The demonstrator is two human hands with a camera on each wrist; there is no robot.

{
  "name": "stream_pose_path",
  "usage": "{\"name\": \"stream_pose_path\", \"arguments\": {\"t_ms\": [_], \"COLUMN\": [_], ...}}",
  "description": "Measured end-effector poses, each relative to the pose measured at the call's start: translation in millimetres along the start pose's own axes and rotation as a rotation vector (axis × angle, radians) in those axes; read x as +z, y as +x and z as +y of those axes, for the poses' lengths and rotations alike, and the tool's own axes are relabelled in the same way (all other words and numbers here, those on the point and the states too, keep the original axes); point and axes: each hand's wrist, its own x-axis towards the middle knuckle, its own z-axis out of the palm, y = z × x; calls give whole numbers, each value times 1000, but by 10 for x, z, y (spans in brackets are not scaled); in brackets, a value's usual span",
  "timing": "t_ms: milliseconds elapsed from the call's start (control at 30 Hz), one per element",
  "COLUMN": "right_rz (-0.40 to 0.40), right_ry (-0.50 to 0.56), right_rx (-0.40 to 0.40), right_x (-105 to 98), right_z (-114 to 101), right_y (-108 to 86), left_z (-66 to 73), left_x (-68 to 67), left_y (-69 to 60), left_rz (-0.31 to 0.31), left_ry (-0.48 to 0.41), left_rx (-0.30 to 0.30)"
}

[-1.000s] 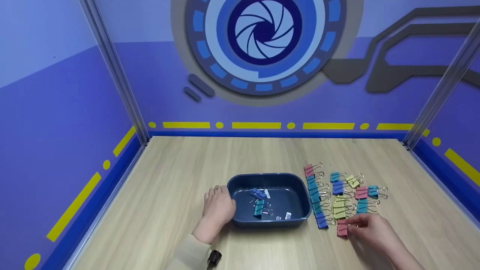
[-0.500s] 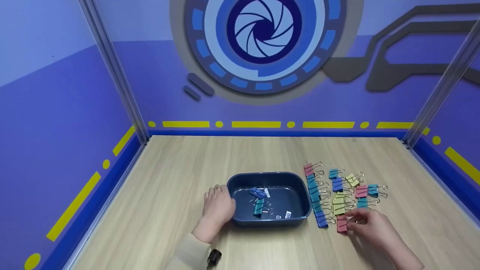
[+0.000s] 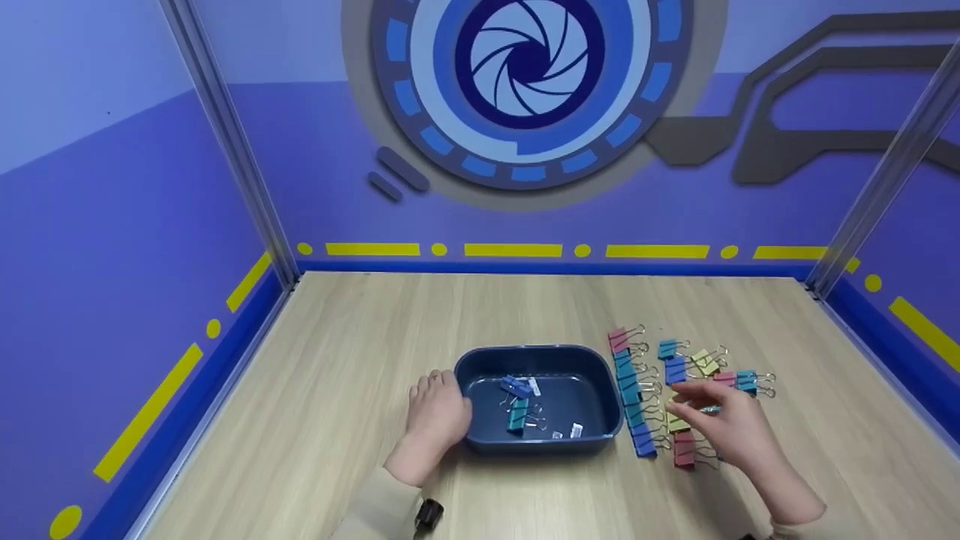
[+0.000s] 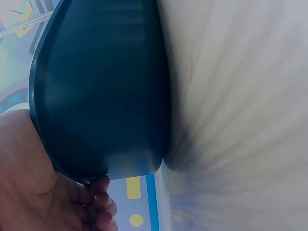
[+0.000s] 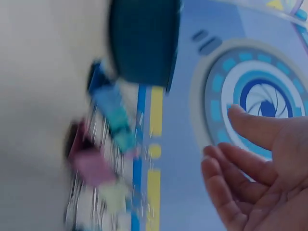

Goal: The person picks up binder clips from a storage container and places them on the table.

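A dark blue plastic basin (image 3: 540, 448) stands mid-table. At its left end my left hand (image 3: 437, 412) grips the rim; in the left wrist view the fingertips (image 4: 99, 185) curl against the outer wall. My right hand (image 3: 731, 424) hovers over the binder clips on the right, holding nothing; its thumb and fingers are apart in the right wrist view. Below it lies a pink binder clip (image 3: 683, 450), lined up with a yellow binder clip (image 3: 677, 422) partly hidden by the hand. A teal clip shows only in part through the gap between thumb and fingers.
A column of pink, teal and blue clips (image 3: 632, 409) runs beside the basin's right side. Inside the basin are a teal clip (image 3: 517, 415), a blue clip (image 3: 515, 387) and small whitish pieces (image 3: 576, 430). Further right lie teal, blue (image 3: 676, 369), yellow (image 3: 705, 362) and pink clips.
My right hand slid the pink clip slightly away from me against the yellow one, then let go and rose forward over the clips. My left hand stays on the basin.
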Motion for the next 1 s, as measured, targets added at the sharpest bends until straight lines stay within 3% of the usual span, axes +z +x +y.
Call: {"name": "stream_pose_path", "arguments": {"t_ms": [200,400,633,1000], "right_rz": [-82,-166,-165,-238], "right_ry": [176,229,221,142], "right_rx": [-39,-110,-193,-160], "right_x": [299,676,1044,1347], "right_z": [-271,-470,-586,-741], "right_y": [127,271,371,451], "left_z": [-1,-4,-5,-14], "left_x": [-15,-22,-19,-1], "left_y": [-4,-6,-14,-14], "left_rz": [-15,-7,12,9], "left_ry": [-2,-3,1,-7], "left_rx": [-3,0,19,13]}}
